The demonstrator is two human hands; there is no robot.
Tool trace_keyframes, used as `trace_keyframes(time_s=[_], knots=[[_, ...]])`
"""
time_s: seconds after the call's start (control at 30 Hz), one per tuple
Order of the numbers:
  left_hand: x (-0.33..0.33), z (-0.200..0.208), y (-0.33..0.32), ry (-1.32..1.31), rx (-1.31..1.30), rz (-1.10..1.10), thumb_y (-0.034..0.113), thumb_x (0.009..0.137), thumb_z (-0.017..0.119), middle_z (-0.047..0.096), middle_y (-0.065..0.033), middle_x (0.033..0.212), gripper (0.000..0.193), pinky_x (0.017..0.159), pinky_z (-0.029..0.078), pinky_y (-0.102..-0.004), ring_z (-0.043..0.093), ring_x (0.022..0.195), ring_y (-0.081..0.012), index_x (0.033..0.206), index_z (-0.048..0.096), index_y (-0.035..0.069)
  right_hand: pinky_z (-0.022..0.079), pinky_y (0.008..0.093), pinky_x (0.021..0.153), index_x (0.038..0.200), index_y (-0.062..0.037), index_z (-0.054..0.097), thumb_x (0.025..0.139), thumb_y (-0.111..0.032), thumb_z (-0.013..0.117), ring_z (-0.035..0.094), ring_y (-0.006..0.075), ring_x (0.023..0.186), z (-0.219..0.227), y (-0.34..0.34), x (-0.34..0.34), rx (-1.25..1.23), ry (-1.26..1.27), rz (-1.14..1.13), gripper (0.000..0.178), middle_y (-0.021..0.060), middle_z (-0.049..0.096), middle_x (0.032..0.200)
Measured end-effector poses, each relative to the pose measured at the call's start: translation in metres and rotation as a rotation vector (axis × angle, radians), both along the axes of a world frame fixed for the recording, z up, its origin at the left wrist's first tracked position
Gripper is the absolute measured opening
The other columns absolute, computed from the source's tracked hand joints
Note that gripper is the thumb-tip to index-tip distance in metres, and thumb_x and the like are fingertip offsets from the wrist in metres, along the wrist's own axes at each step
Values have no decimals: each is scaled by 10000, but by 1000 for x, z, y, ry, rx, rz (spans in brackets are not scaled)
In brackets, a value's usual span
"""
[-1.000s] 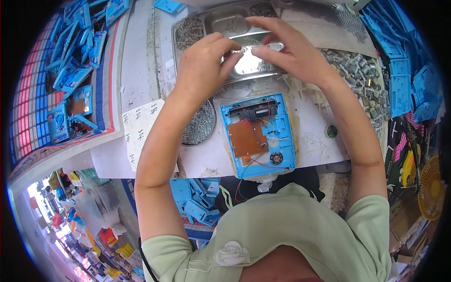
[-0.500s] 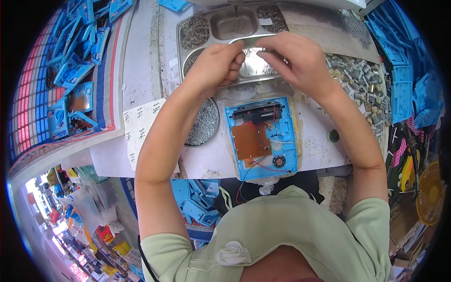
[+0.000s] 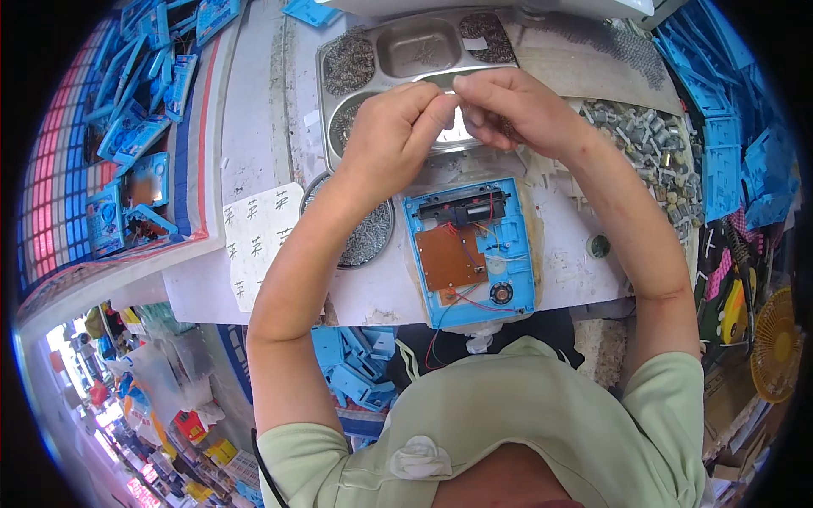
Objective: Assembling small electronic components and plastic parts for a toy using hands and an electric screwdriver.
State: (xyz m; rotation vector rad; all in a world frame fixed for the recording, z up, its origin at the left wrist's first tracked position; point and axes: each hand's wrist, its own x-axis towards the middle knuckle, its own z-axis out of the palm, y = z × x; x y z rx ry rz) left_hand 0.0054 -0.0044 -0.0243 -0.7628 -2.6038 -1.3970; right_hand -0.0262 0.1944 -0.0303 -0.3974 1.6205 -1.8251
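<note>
Over the metal compartment tray, my left hand and my right hand come together at the fingertips. Both are closed, with thumb and fingers pinched. Whatever they hold, if anything, is too small or hidden to make out. Small metal parts fill several of the tray's compartments. Below my hands lies an opened blue plastic casing with a brown circuit board, a black strip-shaped part, thin wires and a small round speaker. Neither hand touches the casing.
A round dish of small screws sits left of the casing, beside a marked paper sheet. Small motors are heaped at right. Blue casings fill a striped bag at left; more blue parts are stacked far right.
My right hand has moved left and slightly down, its fingers curling in. My left hand has shifted a little right, so the fingertips now meet. The casing stays in place.
</note>
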Motion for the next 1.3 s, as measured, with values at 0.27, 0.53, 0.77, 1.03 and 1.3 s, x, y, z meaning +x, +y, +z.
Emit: trace_keyframes(time_s=[0.27, 0.53, 0.77, 1.03, 1.3], knots=[[13, 0, -1, -385, 266, 30, 336, 1006, 465, 485, 29, 592, 417, 502, 344, -244, 422, 535, -46, 727, 599, 55, 300, 189, 401, 751, -92, 587, 969, -335, 548, 444, 17, 465, 6, 1, 10, 26, 194, 22, 329, -45, 519, 601], [9, 14, -6, -1104, 713, -40, 384, 993, 486, 327, 84, 572, 407, 405, 186, -193, 266, 468, -23, 674, 422, 139, 374, 207, 510, 894, -24, 592, 951, -205, 566, 488, 58, 606, 7, 2, 11, 27, 566, 22, 192, -7, 547, 739], [11, 12, -5, -1291, 792, -50, 373, 995, 484, 336, 90, 581, 381, 391, 179, -169, 288, 475, -9, 693, 436, 144, 445, 277, 604, 990, -37, 610, 877, -105, 617, 590, 161, 702, 3, 7, 14, 149, 1083, -212, 131, 76, 631, 846], [25, 13, -3, -741, 514, 17, 248, 971, 551, 490, 21, 709, 231, 461, 297, -199, 395, 535, -54, 860, 588, 49, 437, 259, 576, 930, -32, 643, 880, -202, 656, 578, 113, 660, 16, 4, 23, 79, 565, -229, 178, 26, 623, 768], [28, 12, 3, 147, 2, 78, 83, 867, 652, 527, -61, 733, 94, 544, 405, -260, 501, 608, -143, 872, 596, 7, 329, 208, 471, 720, -63, 640, 937, -428, 576, 449, 45, 487, 20, -4, 22, 165, 160, -102, 429, -21, 495, 515]])
